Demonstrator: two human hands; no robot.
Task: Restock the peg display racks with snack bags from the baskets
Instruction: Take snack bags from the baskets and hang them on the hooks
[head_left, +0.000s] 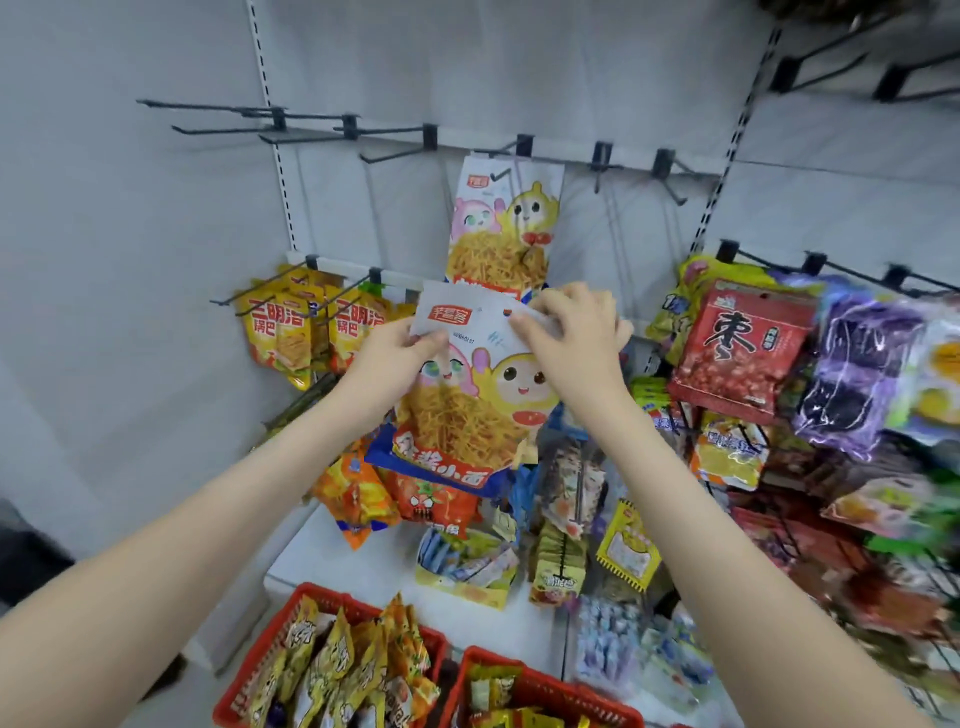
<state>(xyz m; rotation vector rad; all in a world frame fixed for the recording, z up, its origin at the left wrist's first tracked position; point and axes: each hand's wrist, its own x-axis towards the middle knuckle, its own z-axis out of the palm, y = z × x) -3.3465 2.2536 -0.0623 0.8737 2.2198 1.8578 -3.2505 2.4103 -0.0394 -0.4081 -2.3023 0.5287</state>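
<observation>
A white and yellow noodle snack bag (470, 410) with cartoon faces is held up in front of the rack. My left hand (395, 353) pinches its top left edge and my right hand (576, 332) grips its top right corner. An identical bag (506, 223) hangs on a black peg (501, 174) of the upper rail, just above the held one. Two red baskets (311, 608) (550, 680) full of yellow snack bags sit at the bottom.
Several bare black pegs (395, 150) line the upper rail. Yellow bags (291, 327) hang at the lower left. A red jujube bag (737, 348) and purple bags (852, 374) hang on the right rack. More snacks crowd the white shelf (337, 561) below.
</observation>
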